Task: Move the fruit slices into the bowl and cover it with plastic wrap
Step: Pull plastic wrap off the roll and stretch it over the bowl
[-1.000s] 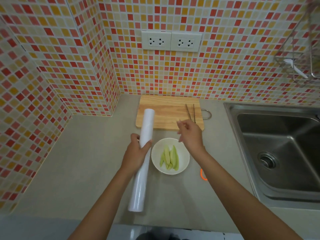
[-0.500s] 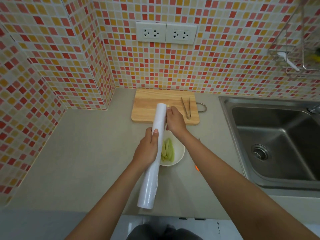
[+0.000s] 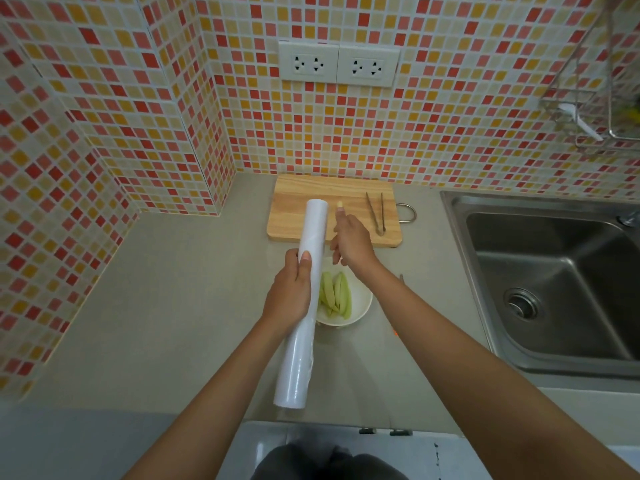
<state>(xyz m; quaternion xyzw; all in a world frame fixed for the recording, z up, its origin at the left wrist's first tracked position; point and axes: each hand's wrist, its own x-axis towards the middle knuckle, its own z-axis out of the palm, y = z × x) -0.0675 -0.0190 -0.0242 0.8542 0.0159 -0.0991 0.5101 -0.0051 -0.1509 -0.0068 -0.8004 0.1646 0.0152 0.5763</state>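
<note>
A white bowl (image 3: 364, 305) on the grey counter holds several pale green fruit slices (image 3: 335, 294). My left hand (image 3: 290, 296) grips a long white roll of plastic wrap (image 3: 313, 233) around its middle and holds it lifted, partly hiding the bowl's left side. My right hand (image 3: 354, 244) is just right of the roll's upper part, index finger straight and thumb pointing toward the roll. No film shows between hand and roll.
A wooden cutting board (image 3: 298, 211) lies behind the bowl with metal tongs (image 3: 376, 213) and a small pale fruit scrap (image 3: 340, 203) on it. A steel sink (image 3: 554, 271) is at the right, and a wire rack (image 3: 595, 109) hangs on the tiled wall.
My left hand lifted the roll and swung it right over the bowl's left side. My right hand came in from the tongs side to the roll's upper part.
</note>
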